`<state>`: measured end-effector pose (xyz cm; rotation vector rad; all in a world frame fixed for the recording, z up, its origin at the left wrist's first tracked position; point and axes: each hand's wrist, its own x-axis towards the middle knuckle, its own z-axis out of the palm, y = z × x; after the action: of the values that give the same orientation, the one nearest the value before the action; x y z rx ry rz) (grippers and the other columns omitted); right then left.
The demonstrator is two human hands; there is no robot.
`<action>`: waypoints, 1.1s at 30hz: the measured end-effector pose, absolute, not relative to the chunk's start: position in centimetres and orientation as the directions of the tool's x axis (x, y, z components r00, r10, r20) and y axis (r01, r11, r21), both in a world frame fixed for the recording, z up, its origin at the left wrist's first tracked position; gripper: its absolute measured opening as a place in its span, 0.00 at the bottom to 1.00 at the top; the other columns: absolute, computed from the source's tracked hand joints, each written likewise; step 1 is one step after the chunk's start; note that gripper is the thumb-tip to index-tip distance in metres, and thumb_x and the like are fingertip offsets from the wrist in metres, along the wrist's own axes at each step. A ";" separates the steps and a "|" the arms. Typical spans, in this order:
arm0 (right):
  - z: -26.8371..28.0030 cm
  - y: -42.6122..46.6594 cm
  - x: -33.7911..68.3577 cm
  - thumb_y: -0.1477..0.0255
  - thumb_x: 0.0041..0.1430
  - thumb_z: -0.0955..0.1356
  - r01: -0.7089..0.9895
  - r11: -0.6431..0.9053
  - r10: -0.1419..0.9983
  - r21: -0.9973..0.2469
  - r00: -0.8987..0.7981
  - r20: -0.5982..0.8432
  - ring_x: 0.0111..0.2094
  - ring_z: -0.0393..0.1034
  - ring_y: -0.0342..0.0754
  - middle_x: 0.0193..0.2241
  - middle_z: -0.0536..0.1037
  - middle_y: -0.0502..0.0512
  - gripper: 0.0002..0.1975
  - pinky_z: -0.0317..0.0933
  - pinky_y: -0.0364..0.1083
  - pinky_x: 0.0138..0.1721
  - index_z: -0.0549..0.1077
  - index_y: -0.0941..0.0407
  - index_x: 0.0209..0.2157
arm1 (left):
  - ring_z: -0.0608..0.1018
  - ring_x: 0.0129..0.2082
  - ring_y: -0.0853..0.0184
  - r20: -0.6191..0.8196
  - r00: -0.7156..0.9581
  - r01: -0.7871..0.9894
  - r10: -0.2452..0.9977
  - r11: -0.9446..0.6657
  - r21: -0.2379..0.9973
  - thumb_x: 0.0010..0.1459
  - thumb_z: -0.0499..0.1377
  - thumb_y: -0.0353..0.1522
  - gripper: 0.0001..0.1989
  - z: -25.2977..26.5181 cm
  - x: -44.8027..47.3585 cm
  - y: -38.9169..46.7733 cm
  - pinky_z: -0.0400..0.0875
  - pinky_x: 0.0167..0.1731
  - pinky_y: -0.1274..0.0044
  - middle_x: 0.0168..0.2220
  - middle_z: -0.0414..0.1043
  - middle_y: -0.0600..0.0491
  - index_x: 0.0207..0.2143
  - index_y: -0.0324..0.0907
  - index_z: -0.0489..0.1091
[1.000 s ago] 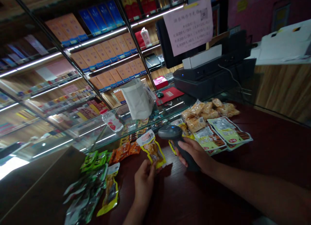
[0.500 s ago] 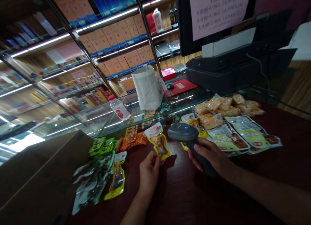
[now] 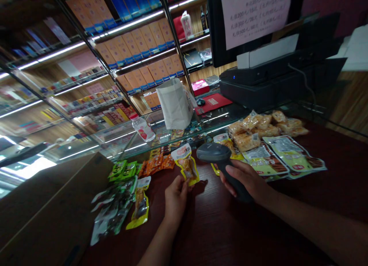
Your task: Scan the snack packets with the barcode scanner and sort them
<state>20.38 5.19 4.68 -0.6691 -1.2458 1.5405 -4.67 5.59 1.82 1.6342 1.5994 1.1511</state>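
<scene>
My left hand [image 3: 176, 197] pinches the lower end of a yellow-edged snack packet [image 3: 188, 165], its white top with a barcode tilted up. In my right hand [image 3: 244, 179] is a dark grey barcode scanner [image 3: 214, 153], fingers wrapped round the handle and its head facing the packet. Left of my left hand lies a similar yellow-edged packet [image 3: 140, 204], beside several green-and-clear packets [image 3: 115, 210]. Orange packets [image 3: 156, 164] and bright green packets [image 3: 125, 170] lie behind them. Another yellow-edged packet [image 3: 227, 143] is partly hidden behind the scanner.
A cardboard box [image 3: 51, 204] stands at the left. Wrapped pastries [image 3: 247, 139] and flat green-brown packets [image 3: 293, 153] lie at the right. Behind are a white paper bag [image 3: 175, 105], a bottle [image 3: 143, 128], a red folder [image 3: 214, 104] and a monitor [image 3: 215, 36].
The view has shifted slightly. Both hands keep their holds on the snack packet and the barcode scanner, which stay almost in the same place.
</scene>
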 end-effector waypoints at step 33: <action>4.2 5.8 20.3 0.56 0.59 0.70 -0.500 -0.017 0.940 -0.866 -0.302 0.156 0.16 0.65 0.40 0.25 0.75 0.50 0.18 0.58 0.39 0.15 0.71 0.56 0.28 | 0.82 0.35 0.57 0.113 -0.563 0.825 0.819 0.549 0.137 0.55 0.56 0.41 0.17 10.0 -21.1 -0.3 0.72 0.31 0.74 0.40 0.81 0.44 0.40 0.40 0.75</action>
<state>20.27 5.79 4.23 -0.5821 -1.0709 1.5939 -21.13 -0.33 10.01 1.4841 2.7956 0.2769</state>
